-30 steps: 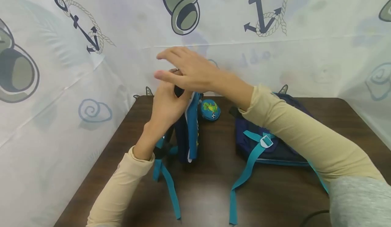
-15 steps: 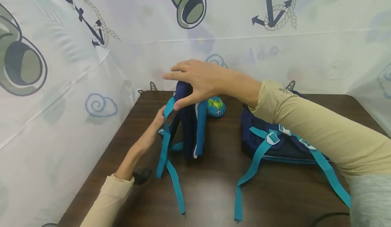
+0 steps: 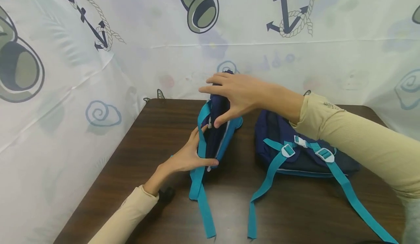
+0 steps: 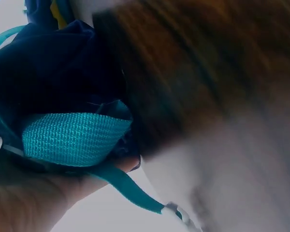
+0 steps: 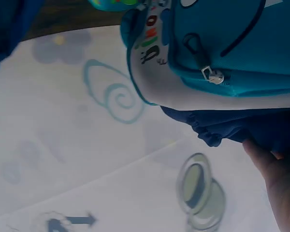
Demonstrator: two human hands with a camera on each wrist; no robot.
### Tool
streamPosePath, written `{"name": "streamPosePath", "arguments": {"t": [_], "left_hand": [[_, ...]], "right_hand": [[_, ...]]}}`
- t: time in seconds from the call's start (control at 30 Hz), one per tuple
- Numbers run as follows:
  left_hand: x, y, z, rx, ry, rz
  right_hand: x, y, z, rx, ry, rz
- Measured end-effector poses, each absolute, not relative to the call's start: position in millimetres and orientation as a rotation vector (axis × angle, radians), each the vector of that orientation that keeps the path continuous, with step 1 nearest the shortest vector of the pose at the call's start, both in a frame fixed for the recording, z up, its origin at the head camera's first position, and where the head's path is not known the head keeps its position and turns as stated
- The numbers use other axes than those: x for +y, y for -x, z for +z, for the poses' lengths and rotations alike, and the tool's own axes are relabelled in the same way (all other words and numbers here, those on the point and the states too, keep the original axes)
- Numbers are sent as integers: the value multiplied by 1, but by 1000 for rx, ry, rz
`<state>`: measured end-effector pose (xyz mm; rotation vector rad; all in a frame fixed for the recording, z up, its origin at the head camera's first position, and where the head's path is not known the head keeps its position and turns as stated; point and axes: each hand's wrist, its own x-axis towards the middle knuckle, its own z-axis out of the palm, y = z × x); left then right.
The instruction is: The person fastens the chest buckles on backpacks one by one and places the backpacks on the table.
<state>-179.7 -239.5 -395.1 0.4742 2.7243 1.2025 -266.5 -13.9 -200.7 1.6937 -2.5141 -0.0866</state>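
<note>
A small navy and teal backpack (image 3: 219,142) stands on edge, tilted, left of the table's middle. My left hand (image 3: 187,156) grips its lower part, thumb on the near side and fingers behind a teal strap (image 3: 201,185). In the left wrist view that webbing strap (image 4: 77,137) lies over the hand. My right hand (image 3: 244,90) holds the upper part, fingers reaching across the top and thumb down the side. The right wrist view shows the teal front pocket (image 5: 241,43) with a zipper pull (image 5: 210,75), and coloured letters on a white band.
A second navy backpack (image 3: 275,127) lies at the right, its teal straps (image 3: 269,176) trailing toward the table's front. Behind the held bag, a round blue pouch (image 3: 240,122) is partly hidden. A printed sheet (image 3: 256,50) hangs behind the brown table (image 3: 154,127).
My left hand has moved from the top of the bag down to its lower side. The right hand has come onto the upper part. The bag has tilted and shifted right.
</note>
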Motion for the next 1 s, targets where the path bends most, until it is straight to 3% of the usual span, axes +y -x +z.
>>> {"name": "streamPosePath", "arguments": {"t": [0.53,1.0], "left_hand": [[-248,181,-389,2821,-355,958],[-287,176,-374,2888,-455,587]], "right_hand": [[38,272,-269,-2358,-1517,357],[41,228,-356,-2657,-1321,507]]}}
